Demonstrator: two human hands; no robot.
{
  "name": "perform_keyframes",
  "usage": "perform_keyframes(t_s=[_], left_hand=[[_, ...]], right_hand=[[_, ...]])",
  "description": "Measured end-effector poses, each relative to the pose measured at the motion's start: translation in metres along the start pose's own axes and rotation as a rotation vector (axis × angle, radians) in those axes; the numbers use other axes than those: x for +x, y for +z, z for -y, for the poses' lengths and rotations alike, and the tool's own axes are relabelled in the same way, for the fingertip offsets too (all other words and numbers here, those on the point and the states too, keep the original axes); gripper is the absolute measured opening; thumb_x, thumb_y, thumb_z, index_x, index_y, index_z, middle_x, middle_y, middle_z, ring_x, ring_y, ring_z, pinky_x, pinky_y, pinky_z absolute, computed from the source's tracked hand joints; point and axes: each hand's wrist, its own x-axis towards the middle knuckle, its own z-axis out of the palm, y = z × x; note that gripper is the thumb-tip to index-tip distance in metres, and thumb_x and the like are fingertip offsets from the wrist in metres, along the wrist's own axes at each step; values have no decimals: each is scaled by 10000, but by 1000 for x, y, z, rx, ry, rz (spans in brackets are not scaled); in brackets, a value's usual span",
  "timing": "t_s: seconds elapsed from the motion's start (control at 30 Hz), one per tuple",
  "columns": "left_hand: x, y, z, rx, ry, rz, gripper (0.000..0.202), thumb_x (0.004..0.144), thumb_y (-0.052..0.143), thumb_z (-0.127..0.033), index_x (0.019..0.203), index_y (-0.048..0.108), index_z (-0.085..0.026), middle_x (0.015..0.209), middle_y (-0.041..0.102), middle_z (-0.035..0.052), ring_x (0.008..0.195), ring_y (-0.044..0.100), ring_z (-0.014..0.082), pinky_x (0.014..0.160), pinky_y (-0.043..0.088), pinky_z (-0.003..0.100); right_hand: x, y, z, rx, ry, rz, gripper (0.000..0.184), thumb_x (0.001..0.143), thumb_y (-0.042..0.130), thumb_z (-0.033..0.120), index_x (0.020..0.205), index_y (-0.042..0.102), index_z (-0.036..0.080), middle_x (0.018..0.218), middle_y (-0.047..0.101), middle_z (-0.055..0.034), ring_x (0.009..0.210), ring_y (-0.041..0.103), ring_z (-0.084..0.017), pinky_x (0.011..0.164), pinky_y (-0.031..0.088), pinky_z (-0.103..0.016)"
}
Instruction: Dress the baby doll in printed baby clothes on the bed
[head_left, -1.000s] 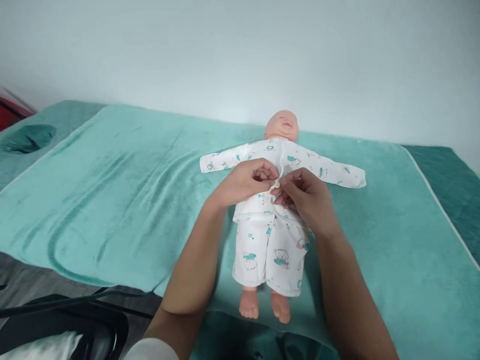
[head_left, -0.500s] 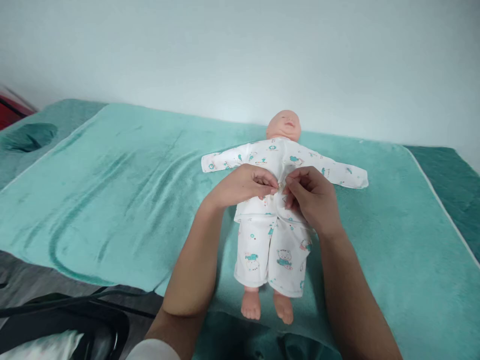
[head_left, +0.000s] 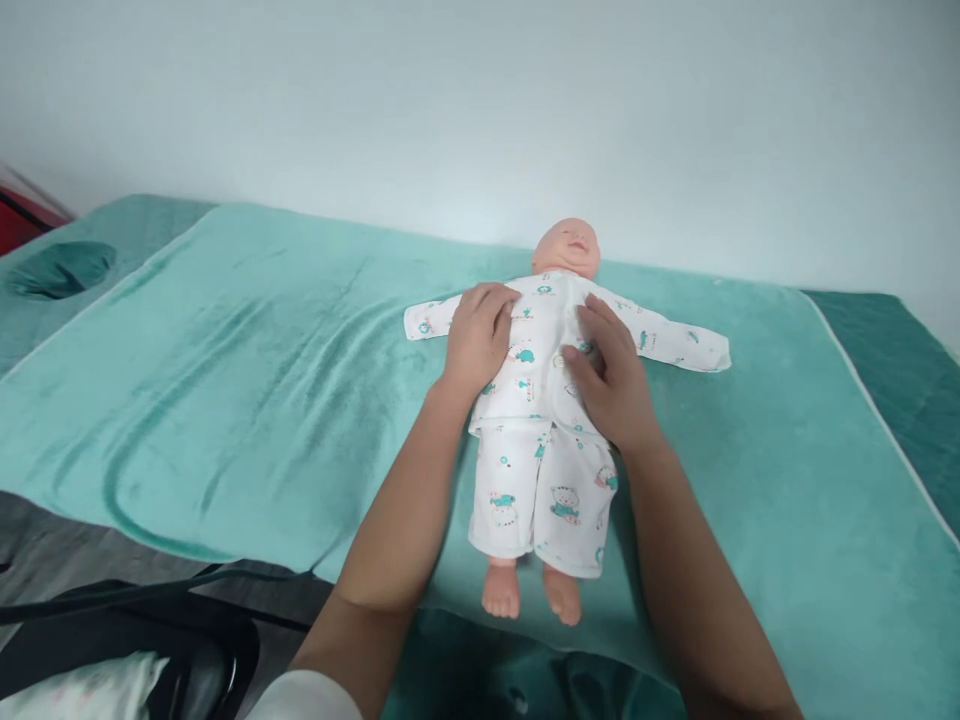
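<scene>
A baby doll [head_left: 568,247] lies on its back, its arms spread to both sides. It wears a white printed top [head_left: 541,375] and matching printed trousers [head_left: 504,490], with bare feet showing below. My left hand [head_left: 480,335] lies open on the left side of the top, near the doll's armpit. On the right side of the top rests my right hand [head_left: 611,365], open, with thumb and fingers apart. The front edges of the top meet down the middle of the chest. Neither hand holds anything.
A green plush cover [head_left: 247,400] spreads over the table or bed beneath the doll. A pale wall [head_left: 480,110] rises directly behind. At the lower left, a black chair [head_left: 232,650] carries folded printed cloth [head_left: 97,690]. A round hole [head_left: 64,270] sits in the padding at far left.
Both hands have let go of the top's front at mid-chest. They have moved apart and up, flattening onto the two sides of the doll's chest.
</scene>
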Motion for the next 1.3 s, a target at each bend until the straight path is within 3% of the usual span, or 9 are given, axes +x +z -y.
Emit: perform_keyframes(t_s=[0.1, 0.27, 0.37, 0.43, 0.6, 0.67, 0.77, 1.0, 1.3], left_hand=[[-11, 4, 15, 122, -12, -49, 345, 978, 406, -146, 1214, 651, -202, 1285, 671, 92, 1241, 577, 221, 1124, 452, 411], [-30, -8, 38, 336, -255, -62, 496, 863, 492, -97, 1345, 597, -141, 1461, 566, 158, 1414, 467, 303, 1216, 372, 475], [-36, -20, 51, 400, -410, -46, 562, 845, 511, -109, 1405, 562, -121, 1515, 526, 171, 1453, 428, 332, 1232, 345, 498], [-39, -27, 59, 420, -491, -26, 569, 848, 511, -127, 1415, 556, -124, 1505, 537, 176, 1421, 466, 342, 1199, 382, 504], [-43, -39, 70, 508, -492, 25, 587, 888, 461, -167, 1470, 529, -149, 1506, 550, 168, 1380, 508, 349, 1131, 429, 499], [-44, -42, 72, 555, -456, 73, 597, 909, 431, -177, 1502, 507, -179, 1536, 540, 145, 1415, 483, 345, 1133, 413, 503], [-42, -45, 76, 605, -429, 136, 602, 935, 371, -169, 1528, 476, -159, 1549, 540, 142, 1464, 444, 324, 1145, 383, 502], [-26, -57, 95, 636, -442, 150, 582, 935, 316, -83, 1479, 515, -142, 1506, 577, 175, 1410, 511, 322, 1102, 385, 521], [-27, -52, 96, 628, -435, 76, 548, 929, 332, -117, 1416, 583, -132, 1445, 605, 218, 1394, 490, 397, 1113, 345, 633]], right_hand=[[-13, 4, 2, -67, -57, 29, 545, 1002, 565, 364, 1531, 449, 299, 1656, 388, -79, 1576, 279, -288, 1264, 277, -620], [-68, -7, 16, -19, -102, 128, 656, 1039, 492, 298, 1632, 228, 397, 1744, 151, 7, 1624, 79, -267, 1295, 178, -637], [-102, -23, 14, 34, -30, 150, 633, 1040, 481, 280, 1623, 262, 395, 1739, 179, -8, 1612, 165, -257, 1290, 234, -599], [-110, -36, 0, -3, 59, 61, 598, 1026, 506, 312, 1598, 333, 352, 1700, 302, -55, 1576, 284, -263, 1267, 288, -584], [-76, -74, -75, -278, 368, -279, 620, 894, 628, 395, 1435, 513, 114, 1512, 507, -229, 1441, 454, -340, 1202, 357, -539], [-57, -87, -103, -368, 514, -334, 552, 869, 616, 386, 1339, 564, 101, 1389, 594, -226, 1309, 554, -332, 1127, 427, -519], [-37, -98, -128, -392, 600, -352, 473, 834, 613, 384, 1213, 610, 101, 1158, 687, -178, 1015, 650, -291, 1011, 495, -504], [-28, -105, -137, -450, 746, -410, 380, 763, 667, 386, 1069, 614, 165, 920, 667, -91, 855, 601, -261, 921, 503, -479], [-43, -114, -129, -310, 713, -462, 339, 722, 595, 237, 1054, 623, 170, 717, 532, 20, 640, 501, -177, 700, 480, -361]])
